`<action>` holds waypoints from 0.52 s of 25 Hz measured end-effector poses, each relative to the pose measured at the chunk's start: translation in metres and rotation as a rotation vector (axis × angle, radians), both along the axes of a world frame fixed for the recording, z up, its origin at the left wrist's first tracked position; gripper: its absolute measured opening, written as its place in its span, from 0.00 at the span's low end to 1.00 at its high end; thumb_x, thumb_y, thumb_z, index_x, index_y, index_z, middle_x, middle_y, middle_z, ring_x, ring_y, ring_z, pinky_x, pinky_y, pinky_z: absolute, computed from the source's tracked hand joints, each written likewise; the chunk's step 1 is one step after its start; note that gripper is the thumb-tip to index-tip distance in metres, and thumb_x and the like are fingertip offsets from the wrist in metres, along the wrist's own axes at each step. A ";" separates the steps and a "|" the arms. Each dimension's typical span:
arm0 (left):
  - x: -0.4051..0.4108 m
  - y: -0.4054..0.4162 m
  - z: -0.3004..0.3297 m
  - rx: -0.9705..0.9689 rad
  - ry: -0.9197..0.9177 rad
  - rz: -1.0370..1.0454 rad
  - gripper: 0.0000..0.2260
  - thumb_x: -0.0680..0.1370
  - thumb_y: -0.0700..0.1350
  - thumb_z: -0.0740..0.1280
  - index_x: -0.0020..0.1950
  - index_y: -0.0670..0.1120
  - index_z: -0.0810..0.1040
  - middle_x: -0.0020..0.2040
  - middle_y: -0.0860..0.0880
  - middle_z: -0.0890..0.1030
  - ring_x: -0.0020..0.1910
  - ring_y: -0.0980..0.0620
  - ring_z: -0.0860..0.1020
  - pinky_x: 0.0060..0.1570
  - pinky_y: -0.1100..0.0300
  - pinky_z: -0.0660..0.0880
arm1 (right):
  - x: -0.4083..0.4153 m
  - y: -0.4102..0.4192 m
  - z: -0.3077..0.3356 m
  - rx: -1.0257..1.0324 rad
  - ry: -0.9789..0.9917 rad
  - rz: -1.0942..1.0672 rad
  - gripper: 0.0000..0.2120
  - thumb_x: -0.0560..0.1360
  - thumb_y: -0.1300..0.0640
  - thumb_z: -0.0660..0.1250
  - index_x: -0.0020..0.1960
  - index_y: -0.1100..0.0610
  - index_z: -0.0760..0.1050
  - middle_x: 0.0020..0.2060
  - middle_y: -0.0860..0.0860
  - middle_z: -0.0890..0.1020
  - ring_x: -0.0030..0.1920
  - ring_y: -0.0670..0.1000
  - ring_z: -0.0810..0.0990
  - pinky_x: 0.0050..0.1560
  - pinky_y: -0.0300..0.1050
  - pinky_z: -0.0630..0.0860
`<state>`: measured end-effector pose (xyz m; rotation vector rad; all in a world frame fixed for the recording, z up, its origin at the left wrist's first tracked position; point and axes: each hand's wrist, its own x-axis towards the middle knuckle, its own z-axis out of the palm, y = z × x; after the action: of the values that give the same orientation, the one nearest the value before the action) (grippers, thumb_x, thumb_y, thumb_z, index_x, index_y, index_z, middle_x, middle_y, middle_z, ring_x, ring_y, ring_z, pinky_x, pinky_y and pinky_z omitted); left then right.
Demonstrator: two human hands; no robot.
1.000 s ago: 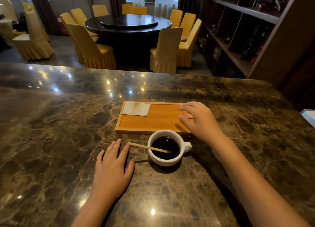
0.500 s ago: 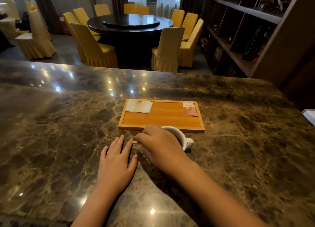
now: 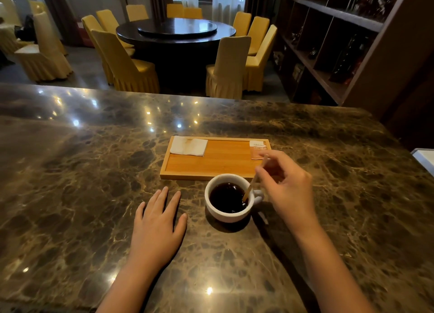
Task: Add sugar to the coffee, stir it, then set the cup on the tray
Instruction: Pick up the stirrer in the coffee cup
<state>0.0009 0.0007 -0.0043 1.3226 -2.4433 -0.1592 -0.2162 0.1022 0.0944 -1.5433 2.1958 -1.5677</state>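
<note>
A white cup (image 3: 227, 215) of dark coffee stands on the marble counter, just in front of a wooden tray (image 3: 218, 162). My right hand (image 3: 287, 188) pinches a thin wooden stir stick (image 3: 252, 184), tilted, with its lower end in the coffee at the cup's right side. A sugar packet (image 3: 257, 149) lies in the tray's far right corner. My left hand (image 3: 159, 223) rests flat on the counter to the left of the cup, fingers spread, holding nothing.
A folded white napkin (image 3: 189, 146) lies in the tray's far left corner. The marble counter (image 3: 82, 183) stretches wide on both sides. A white object's edge (image 3: 425, 157) shows at the far right. Beyond the counter stand a dark shelf unit and a round table with yellow chairs.
My right hand left the tray's right end, reached across the cup to the stick lying on its rim, and now holds the stick upright in the coffee. The left hand stayed put.
</note>
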 end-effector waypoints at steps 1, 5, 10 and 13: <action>0.000 0.000 0.000 -0.001 -0.001 -0.001 0.27 0.73 0.59 0.48 0.69 0.50 0.63 0.70 0.44 0.64 0.69 0.48 0.57 0.65 0.46 0.52 | -0.003 0.006 -0.004 -0.004 -0.026 -0.013 0.12 0.72 0.62 0.70 0.55 0.54 0.76 0.42 0.50 0.82 0.43 0.48 0.81 0.46 0.42 0.80; 0.000 0.000 0.000 -0.005 -0.002 -0.001 0.26 0.74 0.59 0.49 0.69 0.50 0.63 0.70 0.44 0.64 0.69 0.48 0.57 0.65 0.46 0.52 | -0.007 0.024 -0.013 0.013 -0.227 0.028 0.10 0.72 0.63 0.68 0.49 0.50 0.78 0.41 0.48 0.83 0.42 0.47 0.83 0.45 0.44 0.82; 0.001 0.000 0.000 -0.005 -0.003 0.002 0.26 0.74 0.58 0.49 0.69 0.50 0.64 0.70 0.43 0.64 0.69 0.48 0.57 0.65 0.45 0.53 | 0.002 0.028 -0.016 -0.003 -0.476 0.161 0.09 0.71 0.67 0.68 0.44 0.54 0.81 0.39 0.51 0.85 0.40 0.49 0.85 0.41 0.40 0.81; 0.000 0.000 0.000 -0.006 -0.006 0.001 0.26 0.73 0.58 0.49 0.69 0.50 0.64 0.70 0.43 0.64 0.69 0.48 0.58 0.65 0.44 0.53 | 0.009 0.016 -0.017 -0.066 -0.464 0.136 0.10 0.71 0.67 0.68 0.43 0.53 0.81 0.38 0.50 0.84 0.39 0.47 0.84 0.42 0.40 0.81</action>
<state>0.0006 0.0012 -0.0042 1.3238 -2.4463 -0.1477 -0.2075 0.1179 0.0778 -1.1603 1.7698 -1.7511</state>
